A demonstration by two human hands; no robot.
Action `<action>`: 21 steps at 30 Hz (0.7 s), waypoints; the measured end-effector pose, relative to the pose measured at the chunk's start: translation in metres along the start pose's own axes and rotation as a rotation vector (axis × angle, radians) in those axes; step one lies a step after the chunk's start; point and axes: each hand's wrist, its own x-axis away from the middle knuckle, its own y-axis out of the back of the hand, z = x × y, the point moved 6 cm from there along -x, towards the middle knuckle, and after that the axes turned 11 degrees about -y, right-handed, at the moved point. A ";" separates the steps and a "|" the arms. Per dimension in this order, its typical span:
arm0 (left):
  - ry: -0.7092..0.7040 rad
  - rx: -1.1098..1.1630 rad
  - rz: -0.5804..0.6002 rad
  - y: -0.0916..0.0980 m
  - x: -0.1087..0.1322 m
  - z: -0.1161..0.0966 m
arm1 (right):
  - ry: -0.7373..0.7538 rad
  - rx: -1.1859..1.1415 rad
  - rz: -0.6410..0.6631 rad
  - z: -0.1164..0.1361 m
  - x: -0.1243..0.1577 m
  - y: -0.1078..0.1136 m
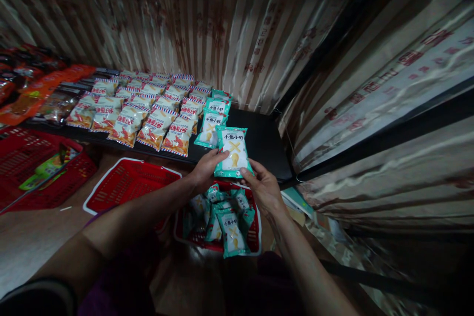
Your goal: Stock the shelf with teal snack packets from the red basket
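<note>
Between my two hands is a teal-and-white snack bag (234, 150), its printed front turned up toward me. My left hand (208, 169) grips its lower left edge, and my right hand (263, 185) pinches its lower right corner. Just beyond, a short row of matching teal snack bags (212, 128) lies on the black shelf (264, 140). Below my hands stands a red basket (255, 239) with a white rim, holding several more teal bags (232, 232).
Rows of striped-edge snack bags (155, 126) fill the shelf's middle, with orange packages (44, 91) at the left. Another red basket (129, 182) and a red basket with green packs (33, 163) stand on the floor. Printed curtain-like sheeting (222, 24) hangs behind and at right.
</note>
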 end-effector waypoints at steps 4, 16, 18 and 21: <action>-0.025 -0.012 0.014 -0.001 0.001 0.000 | -0.028 0.024 -0.011 0.000 0.000 0.001; -0.064 -0.036 0.098 -0.006 0.009 0.009 | 0.060 0.017 -0.124 0.001 -0.005 0.014; -0.076 -0.074 0.089 -0.005 0.009 0.012 | 0.086 0.047 -0.132 0.002 -0.003 0.013; -0.091 -0.134 0.090 -0.001 0.008 0.016 | 0.093 0.108 -0.116 0.001 -0.003 0.012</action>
